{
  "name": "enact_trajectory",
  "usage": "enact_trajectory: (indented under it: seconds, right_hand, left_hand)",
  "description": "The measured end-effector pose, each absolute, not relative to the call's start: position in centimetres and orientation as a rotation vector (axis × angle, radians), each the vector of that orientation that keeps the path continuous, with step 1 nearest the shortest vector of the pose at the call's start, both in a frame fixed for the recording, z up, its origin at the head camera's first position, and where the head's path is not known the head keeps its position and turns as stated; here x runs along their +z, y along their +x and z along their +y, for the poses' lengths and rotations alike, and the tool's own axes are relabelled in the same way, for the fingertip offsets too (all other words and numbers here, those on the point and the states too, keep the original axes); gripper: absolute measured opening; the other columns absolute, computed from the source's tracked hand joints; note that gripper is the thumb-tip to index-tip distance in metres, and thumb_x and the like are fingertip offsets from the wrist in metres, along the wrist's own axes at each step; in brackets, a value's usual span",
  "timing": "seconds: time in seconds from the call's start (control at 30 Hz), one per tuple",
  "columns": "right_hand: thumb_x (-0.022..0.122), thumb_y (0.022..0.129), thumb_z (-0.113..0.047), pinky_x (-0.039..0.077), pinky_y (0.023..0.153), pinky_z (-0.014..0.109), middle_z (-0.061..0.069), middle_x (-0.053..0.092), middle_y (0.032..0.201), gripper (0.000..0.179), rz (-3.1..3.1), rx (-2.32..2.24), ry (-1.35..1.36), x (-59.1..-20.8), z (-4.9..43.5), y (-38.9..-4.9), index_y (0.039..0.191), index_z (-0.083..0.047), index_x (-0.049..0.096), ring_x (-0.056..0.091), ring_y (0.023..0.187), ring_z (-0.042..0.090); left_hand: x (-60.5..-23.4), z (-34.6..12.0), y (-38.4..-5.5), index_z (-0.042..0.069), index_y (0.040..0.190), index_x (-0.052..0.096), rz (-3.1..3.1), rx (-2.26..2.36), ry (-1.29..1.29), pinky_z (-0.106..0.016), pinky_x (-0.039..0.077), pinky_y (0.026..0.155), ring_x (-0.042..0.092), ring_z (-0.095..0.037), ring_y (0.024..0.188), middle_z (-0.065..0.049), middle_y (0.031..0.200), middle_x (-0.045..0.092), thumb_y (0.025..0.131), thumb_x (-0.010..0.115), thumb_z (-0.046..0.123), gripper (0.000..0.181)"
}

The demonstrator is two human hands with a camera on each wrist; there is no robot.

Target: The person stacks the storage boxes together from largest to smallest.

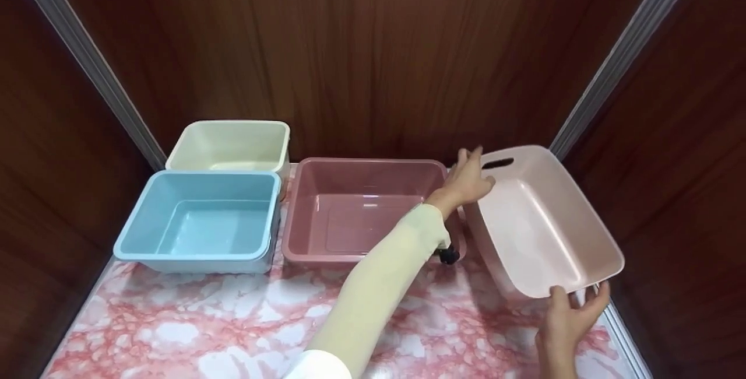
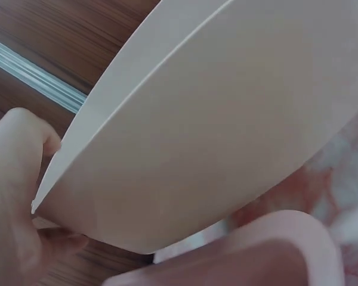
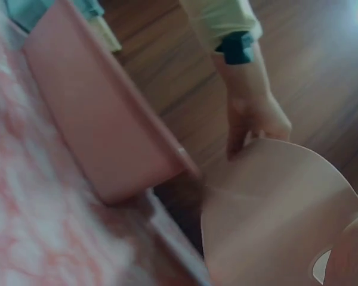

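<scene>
Both hands hold a pale pink plastic bin [image 1: 536,227] by its two ends, with the bin tilted at the right of the head view. At its far end, my left hand [image 1: 466,183] grips the rim beside an oval handle slot [image 1: 498,163]. The left wrist view shows the left thumb [image 2: 51,142] at the rim and the fingers beneath. My right hand [image 1: 568,323] grips the near end, thumb at the rim and fingers round the outside. Directly left of the bin stands a dusky rose basin [image 1: 309,210], partly covered by my left forearm.
A light blue basin [image 1: 134,230] stands at the left, in front of a cream bin [image 1: 233,140]. All rest on a red-and-white marbled tabletop [image 1: 233,332]. Dark wood panels [image 1: 361,58] enclose the back and sides, with metal strips [image 1: 629,41] at the corners.
</scene>
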State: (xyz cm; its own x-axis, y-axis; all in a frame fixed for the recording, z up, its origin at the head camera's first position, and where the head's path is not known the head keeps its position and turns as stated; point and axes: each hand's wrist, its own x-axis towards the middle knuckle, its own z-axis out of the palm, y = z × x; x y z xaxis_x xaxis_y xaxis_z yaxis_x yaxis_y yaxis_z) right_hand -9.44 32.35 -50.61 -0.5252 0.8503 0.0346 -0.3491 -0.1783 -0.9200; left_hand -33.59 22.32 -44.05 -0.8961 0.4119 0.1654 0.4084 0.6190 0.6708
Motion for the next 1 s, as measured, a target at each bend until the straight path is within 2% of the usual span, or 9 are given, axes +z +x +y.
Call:
enact_trajectory:
  seconds: [0.1,0.2,0.33,0.4,0.5,0.7,0.83,1.0]
  right_hand:
    - [0.038,0.079,0.019,0.049,0.079,0.018,0.011,0.034,0.140,0.080,-1.253,1.789,-0.628,-49.3,32.8,-10.1,0.151,-0.015,0.027,0.046,0.108,0.019]
    - [0.036,0.076,0.019,0.048,0.072,0.018,0.011,0.038,0.138,0.079,-1.256,1.788,-0.566,-48.2,33.2,-11.1,0.149,-0.012,0.032,0.046,0.103,0.021]
    - [0.036,0.075,0.020,0.048,0.066,0.018,0.012,0.040,0.137,0.078,-1.232,1.828,-0.465,-47.0,33.5,-12.5,0.147,-0.009,0.037,0.047,0.104,0.024]
    - [0.037,0.076,0.020,0.048,0.066,0.019,0.012,0.041,0.135,0.076,-1.247,1.845,-0.436,-46.5,33.4,-13.2,0.146,-0.008,0.038,0.047,0.105,0.023]
    - [0.037,0.077,0.020,0.048,0.068,0.019,0.011,0.043,0.131,0.074,-1.288,1.879,-0.395,-45.9,33.4,-14.3,0.146,-0.008,0.040,0.047,0.107,0.022]
    - [0.036,0.077,0.016,0.045,0.066,0.019,0.014,0.043,0.130,0.072,-1.425,1.912,-0.307,-44.7,33.1,-16.6,0.145,-0.008,0.041,0.045,0.111,0.022]
    - [0.037,0.078,0.017,0.046,0.069,0.021,0.016,0.044,0.133,0.069,-1.472,1.958,-0.253,-43.8,33.0,-18.2,0.142,-0.007,0.044,0.044,0.114,0.024]
    - [0.041,0.080,0.017,0.046,0.070,0.024,0.017,0.047,0.125,0.065,-1.573,2.002,-0.253,-42.8,32.8,-19.9,0.139,-0.009,0.047,0.047,0.108,0.025]
  left_hand:
    - [-43.0,21.6,-33.7,0.017,0.155,0.024,2.898,1.224,0.578,-0.029,0.047,0.084,0.055,-0.021,0.094,-0.005,0.135,0.038,0.088,0.064,0.028,0.078]
    - [-41.9,20.6,-34.0,0.016,0.152,0.033,2.987,1.258,0.441,-0.032,0.047,0.083,0.055,-0.023,0.096,-0.005,0.131,0.042,0.088,0.063,0.026,0.071]
    - [-40.8,18.5,-34.6,0.014,0.134,0.058,3.091,1.254,0.345,-0.032,0.048,0.073,0.057,-0.020,0.088,-0.003,0.115,0.048,0.086,0.064,0.025,0.049]
    - [-40.3,17.2,-34.9,0.014,0.123,0.064,3.122,1.243,0.332,-0.033,0.048,0.071,0.057,-0.020,0.085,-0.002,0.108,0.048,0.085,0.065,0.024,0.039]
    - [-39.5,14.9,-35.0,0.012,0.112,0.066,3.163,1.213,0.315,-0.035,0.048,0.068,0.059,-0.022,0.081,-0.003,0.101,0.051,0.085,0.066,0.023,0.030]
    - [-38.3,10.3,-35.0,0.010,0.102,0.061,3.233,1.153,0.241,-0.041,0.052,0.068,0.066,-0.028,0.081,-0.007,0.091,0.067,0.088,0.061,0.025,0.020]
    - [-37.8,7.7,-34.6,0.010,0.102,0.062,3.204,1.214,0.174,-0.041,0.052,0.068,0.066,-0.028,0.080,-0.007,0.089,0.068,0.090,0.059,0.024,0.019]
    - [-37.3,5.0,-34.1,0.011,0.102,0.070,3.181,1.255,0.087,-0.041,0.051,0.066,0.066,-0.027,0.078,-0.005,0.088,0.068,0.090,0.057,0.022,0.021]
